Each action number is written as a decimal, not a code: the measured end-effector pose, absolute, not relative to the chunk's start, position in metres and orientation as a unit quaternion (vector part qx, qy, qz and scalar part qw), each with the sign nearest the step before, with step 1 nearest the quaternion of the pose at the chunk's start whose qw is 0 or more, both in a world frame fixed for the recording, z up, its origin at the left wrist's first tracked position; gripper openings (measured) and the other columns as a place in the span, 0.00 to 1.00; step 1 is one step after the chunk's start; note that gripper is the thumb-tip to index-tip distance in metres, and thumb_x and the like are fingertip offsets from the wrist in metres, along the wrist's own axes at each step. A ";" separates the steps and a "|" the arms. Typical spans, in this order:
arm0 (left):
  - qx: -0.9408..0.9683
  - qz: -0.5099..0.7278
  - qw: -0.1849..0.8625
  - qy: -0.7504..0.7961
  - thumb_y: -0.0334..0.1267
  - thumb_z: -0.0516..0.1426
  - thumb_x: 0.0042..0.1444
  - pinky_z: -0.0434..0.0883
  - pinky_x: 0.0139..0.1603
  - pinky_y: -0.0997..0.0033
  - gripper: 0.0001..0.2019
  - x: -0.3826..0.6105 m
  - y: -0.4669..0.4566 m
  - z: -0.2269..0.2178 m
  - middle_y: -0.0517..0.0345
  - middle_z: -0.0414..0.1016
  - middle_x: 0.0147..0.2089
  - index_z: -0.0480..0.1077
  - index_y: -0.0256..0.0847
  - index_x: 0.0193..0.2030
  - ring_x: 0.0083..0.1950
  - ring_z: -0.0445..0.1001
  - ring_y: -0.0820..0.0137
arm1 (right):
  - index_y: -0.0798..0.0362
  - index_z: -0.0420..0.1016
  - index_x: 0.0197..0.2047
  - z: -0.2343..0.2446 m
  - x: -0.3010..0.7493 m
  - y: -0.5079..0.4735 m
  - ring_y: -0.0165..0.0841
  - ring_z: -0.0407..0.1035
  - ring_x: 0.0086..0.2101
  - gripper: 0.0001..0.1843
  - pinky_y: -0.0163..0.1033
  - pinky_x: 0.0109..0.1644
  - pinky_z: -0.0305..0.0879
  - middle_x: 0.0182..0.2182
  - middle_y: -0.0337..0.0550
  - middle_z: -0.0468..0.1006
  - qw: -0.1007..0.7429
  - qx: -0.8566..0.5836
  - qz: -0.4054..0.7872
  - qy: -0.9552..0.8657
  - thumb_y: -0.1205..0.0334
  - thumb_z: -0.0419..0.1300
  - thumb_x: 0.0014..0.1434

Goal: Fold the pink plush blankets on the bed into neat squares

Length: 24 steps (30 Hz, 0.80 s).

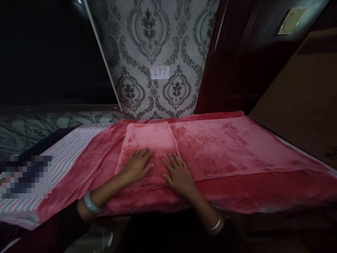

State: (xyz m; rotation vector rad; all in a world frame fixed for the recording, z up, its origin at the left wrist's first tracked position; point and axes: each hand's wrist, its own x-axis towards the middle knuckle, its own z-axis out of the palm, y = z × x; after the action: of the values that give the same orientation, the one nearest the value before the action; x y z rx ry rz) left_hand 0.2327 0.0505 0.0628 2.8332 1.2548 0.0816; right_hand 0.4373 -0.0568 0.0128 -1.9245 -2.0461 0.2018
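Note:
A folded pink plush cloth [150, 140] lies on a larger red plush blanket [237, 154] that is spread over a bed. My left hand [138, 163] rests flat on the folded cloth's near left part, fingers stretched out. My right hand [177, 174] lies flat on its near right edge, fingers spread. Neither hand grips anything. A pale bangle [91, 203] is on my left wrist and a thin silver one [216, 225] on my right.
A striped sheet [65, 151] shows at the bed's left side. Behind the bed is patterned wallpaper with a label reading 277 [159, 73]. A dark wooden door [237, 63] stands at the right. A blurred patch sits at the far left.

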 end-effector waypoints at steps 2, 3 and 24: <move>0.920 0.049 -0.010 0.390 0.51 0.49 0.70 0.51 0.77 0.42 0.33 0.250 0.068 0.073 0.45 0.51 0.80 0.53 0.44 0.78 0.80 0.50 0.53 | 0.40 0.56 0.76 0.011 0.438 -0.056 0.47 0.40 0.75 0.34 0.60 0.74 0.46 0.77 0.44 0.48 0.168 -0.671 0.071 -0.719 0.44 0.53 0.71; 0.921 0.046 -0.021 0.386 0.52 0.49 0.70 0.48 0.77 0.41 0.34 0.258 0.078 0.075 0.45 0.50 0.80 0.52 0.44 0.78 0.80 0.47 0.53 | 0.39 0.56 0.76 0.010 0.438 -0.056 0.47 0.41 0.75 0.34 0.60 0.74 0.46 0.77 0.44 0.48 0.170 -0.670 0.071 -0.719 0.44 0.53 0.71; 0.902 0.039 -0.079 0.422 0.56 0.49 0.70 0.51 0.74 0.32 0.34 0.254 0.112 0.032 0.42 0.50 0.80 0.52 0.45 0.78 0.79 0.49 0.46 | 0.53 0.58 0.76 0.078 0.453 0.003 0.42 0.52 0.72 0.31 0.55 0.75 0.46 0.74 0.54 0.58 0.233 -0.653 0.055 -0.718 0.55 0.48 0.73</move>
State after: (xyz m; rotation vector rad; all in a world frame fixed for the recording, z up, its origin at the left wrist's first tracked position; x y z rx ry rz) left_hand 0.2536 0.1119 0.0320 2.9854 1.3981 0.1298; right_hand 0.4526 0.0031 0.0783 -1.7950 -1.9731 0.1509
